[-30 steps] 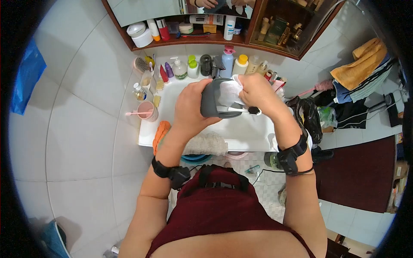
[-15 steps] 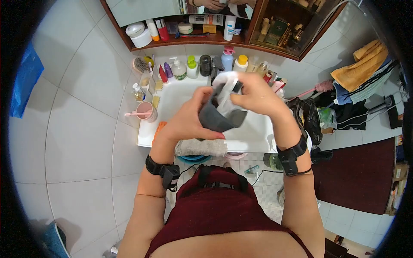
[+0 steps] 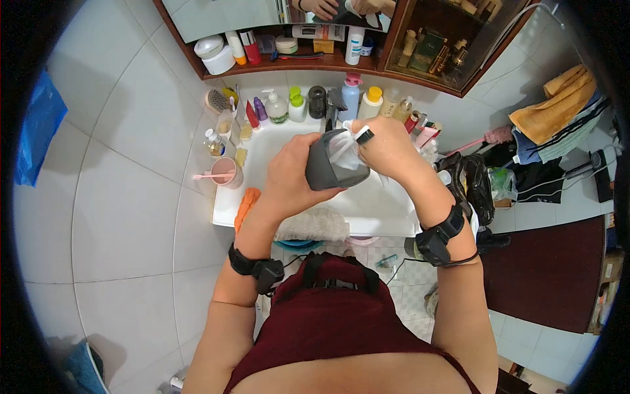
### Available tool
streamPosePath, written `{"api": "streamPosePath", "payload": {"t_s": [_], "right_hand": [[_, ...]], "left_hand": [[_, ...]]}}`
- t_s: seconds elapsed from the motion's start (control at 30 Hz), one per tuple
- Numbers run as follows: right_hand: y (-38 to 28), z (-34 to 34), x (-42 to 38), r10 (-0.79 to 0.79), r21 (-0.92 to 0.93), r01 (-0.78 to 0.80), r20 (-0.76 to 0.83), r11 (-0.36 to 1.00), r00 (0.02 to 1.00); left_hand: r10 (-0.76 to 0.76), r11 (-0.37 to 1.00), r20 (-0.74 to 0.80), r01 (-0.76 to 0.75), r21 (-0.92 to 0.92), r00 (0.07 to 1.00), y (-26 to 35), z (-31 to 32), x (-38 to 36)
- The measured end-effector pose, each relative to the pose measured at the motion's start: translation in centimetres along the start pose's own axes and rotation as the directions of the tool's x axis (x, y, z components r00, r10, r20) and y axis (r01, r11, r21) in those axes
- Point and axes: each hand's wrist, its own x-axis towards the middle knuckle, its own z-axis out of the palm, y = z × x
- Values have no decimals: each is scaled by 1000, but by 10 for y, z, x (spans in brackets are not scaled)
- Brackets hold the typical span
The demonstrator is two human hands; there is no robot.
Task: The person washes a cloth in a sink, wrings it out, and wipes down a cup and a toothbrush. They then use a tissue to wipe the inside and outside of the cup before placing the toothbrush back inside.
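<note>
My left hand point(image 3: 293, 172) grips a grey shoe point(image 3: 326, 172) with a white lining, holding it up over the white sink point(image 3: 262, 150). My right hand point(image 3: 388, 148) is closed on a small brush point(image 3: 355, 140) with a white handle and a black head. The brush lies against the white inside of the shoe at its top opening. Both hands are close together above the basin, and each wrist wears a black band.
Bottles and tubes point(image 3: 296, 104) line the back of the sink under a wooden shelf point(image 3: 275, 64). A pink cup point(image 3: 228, 173) with a toothbrush stands at the left rim. An orange cloth point(image 3: 245, 203) and a towel point(image 3: 314, 225) hang over the front edge. A black bag point(image 3: 474, 184) sits to the right.
The shoe has been turned in my left hand, from tilted back to upright. My right hand has shifted the brush up to the shoe's top opening.
</note>
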Motion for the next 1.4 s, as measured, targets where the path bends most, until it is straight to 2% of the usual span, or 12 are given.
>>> {"api": "streamPosePath", "payload": {"t_s": [0.07, 0.17, 0.23, 0.37, 0.47, 0.63, 0.77, 0.87, 1.03, 1.17, 1.27, 1.4], "right_hand": [[5, -1, -1, -81, 20, 81, 11, 997, 997], [-1, -2, 7, -300, 88, 327, -229, 941, 926], [-4, -11, 16, -343, 125, 359, -133, 925, 930], [-4, -18, 14, -393, 387, 348, 43, 854, 918], [10, -5, 21, -476, 735, 154, 250, 661, 843], [18, -10, 24, -198, 660, -72, 325, 748, 925], [19, 0, 10, -150, 947, -255, 286, 197, 947], [5, -4, -1, 19, 945, -322, 324, -56, 946], [-11, 17, -15, 154, 856, -143, 249, -496, 956], [-22, 26, -20, 313, 797, -16, 255, -603, 915], [-37, 48, -25, 448, 808, 51, 271, -587, 852], [-58, 60, -39, 463, 836, 10, 294, -549, 836]], "left_hand": [[-35, 990, 130, 52, -132, 991, -1, -6, 0], [-19, 881, 325, 169, -441, 946, -3, -9, 0], [51, 718, 344, 205, -666, 938, -6, 4, -3], [147, 604, 540, 357, -712, 829, -9, -3, -5], [258, 554, 616, 408, -725, 744, -12, -2, -5], [32, 648, 264, 181, -739, 964, -5, 14, 0], [-44, 676, 153, 142, -723, 987, -4, 16, 0], [-87, 742, 87, 123, -659, 992, -3, 14, -1], [-94, 859, -70, 45, -510, 993, 0, 17, 1], [-67, 907, -223, -34, -420, 973, 2, 26, 3], [-279, 869, -355, 77, -489, 892, -9, 35, 5], [-148, 954, -415, 18, -300, 898, -16, 14, 17]]}}
